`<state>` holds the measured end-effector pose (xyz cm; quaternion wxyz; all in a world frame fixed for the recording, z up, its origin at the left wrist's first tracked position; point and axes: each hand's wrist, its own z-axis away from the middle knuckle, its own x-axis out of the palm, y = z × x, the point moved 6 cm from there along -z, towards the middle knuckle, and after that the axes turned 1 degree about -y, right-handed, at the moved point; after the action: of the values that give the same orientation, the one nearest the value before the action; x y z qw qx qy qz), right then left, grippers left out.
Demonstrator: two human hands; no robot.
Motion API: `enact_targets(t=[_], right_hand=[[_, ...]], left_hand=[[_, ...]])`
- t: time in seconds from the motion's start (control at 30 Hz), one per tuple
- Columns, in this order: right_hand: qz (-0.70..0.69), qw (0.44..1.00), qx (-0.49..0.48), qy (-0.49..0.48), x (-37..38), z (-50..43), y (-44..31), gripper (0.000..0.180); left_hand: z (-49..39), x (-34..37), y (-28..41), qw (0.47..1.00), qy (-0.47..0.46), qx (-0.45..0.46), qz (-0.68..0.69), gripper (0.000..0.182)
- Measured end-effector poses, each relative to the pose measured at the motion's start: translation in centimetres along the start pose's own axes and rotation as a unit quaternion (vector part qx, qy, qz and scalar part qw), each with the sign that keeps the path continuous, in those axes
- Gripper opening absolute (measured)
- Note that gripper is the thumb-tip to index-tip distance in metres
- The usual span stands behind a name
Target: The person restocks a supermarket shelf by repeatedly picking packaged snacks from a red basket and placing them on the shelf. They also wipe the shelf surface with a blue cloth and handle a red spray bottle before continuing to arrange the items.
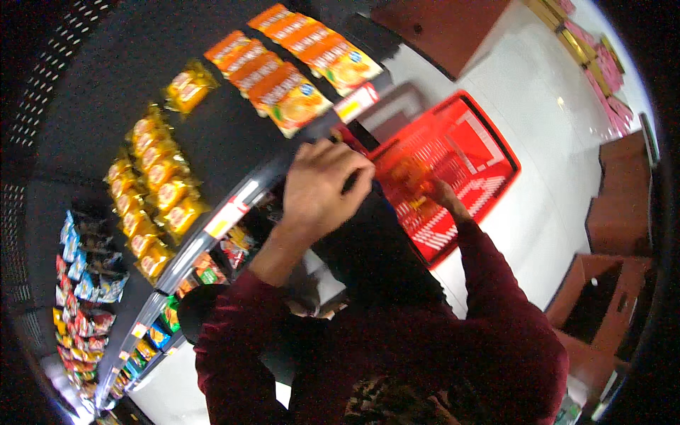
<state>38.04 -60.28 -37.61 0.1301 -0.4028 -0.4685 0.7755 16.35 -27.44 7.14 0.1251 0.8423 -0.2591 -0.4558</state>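
My left hand (325, 186) is raised beside the front edge of a black shelf (228, 133), its fingers curled. Whether anything sits inside that curl is hidden. Over a red plastic shopping basket (496, 154), my right hand (449, 195) reaches in from the right, its fingers at some orange-yellow packets (413, 180). Blur there hides whether the fingers grip one. Two overlapping rows of orange snack packets (297, 103) with fruit pictures lie on the shelf, just beyond my left hand. Yellow wrapped packets (167, 186) lie in rows farther left.
A clear price rail (183, 255) with tags runs along the curved shelf front. Lower shelves hold several snack bags (208, 268). Blue and red bags (85, 281) fill the far left. Brown cabinets (619, 196) and pink packages (608, 69) stand across the white floor (536, 106).
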Motion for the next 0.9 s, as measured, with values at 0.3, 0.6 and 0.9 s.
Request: enact_targets(t=[0.3,0.6,0.9], right_hand=[[0.319,0.945,0.066,0.015,-1.0,-0.9,-3.0,0.075],[0.244,0.959,0.087,0.114,-1.3,-5.5,2.2,0.052],[0.289,0.94,0.066,0.17,-1.2,-8.6,8.2,0.024]], left_hand=[[-0.8,0.1,0.9,0.999,0.012,-0.032,-0.005,0.011],[-1.4,0.9,0.7,0.999,0.008,-0.039,-0.019,0.012],[-1.6,1.1,0.1,0.998,0.015,-0.053,-0.011,0.015]])
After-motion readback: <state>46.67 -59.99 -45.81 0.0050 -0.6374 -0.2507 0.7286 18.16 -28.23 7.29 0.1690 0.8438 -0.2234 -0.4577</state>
